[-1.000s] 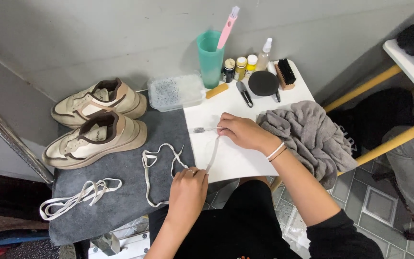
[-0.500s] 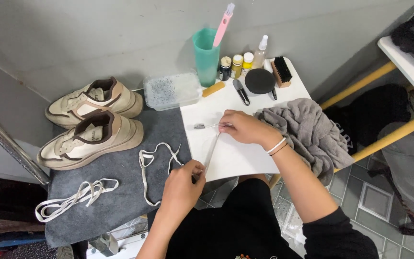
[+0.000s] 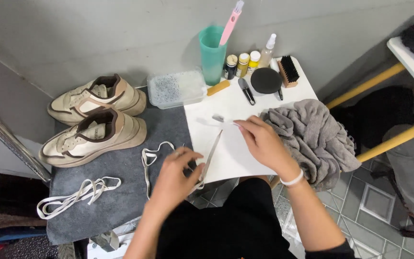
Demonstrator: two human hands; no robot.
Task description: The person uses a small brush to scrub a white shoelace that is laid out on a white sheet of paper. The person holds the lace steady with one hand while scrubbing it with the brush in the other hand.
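Observation:
My left hand (image 3: 177, 173) pinches a white shoelace (image 3: 211, 154) at the near edge of the white tabletop (image 3: 238, 163). The lace runs straight up the white surface towards my right hand (image 3: 263, 143), and its loose part loops onto the grey mat (image 3: 168, 125). The fingers of my right hand close on a small grey-headed brush (image 3: 218, 118), whose head rests on the tabletop just past the lace's far end. A white band circles that wrist.
Two beige sneakers (image 3: 97, 115) without laces and a second lace (image 3: 75, 196) lie on the mat at left. At the back stand a clear tub (image 3: 174, 88), a teal cup (image 3: 212, 55), small bottles (image 3: 243, 63), a round tin (image 3: 266, 80) and a bristle brush (image 3: 289, 70). A grey cloth (image 3: 315, 139) lies at right.
The lace between my hands has gone from a slack curve to a straight line. My left hand has shifted slightly up towards the table edge.

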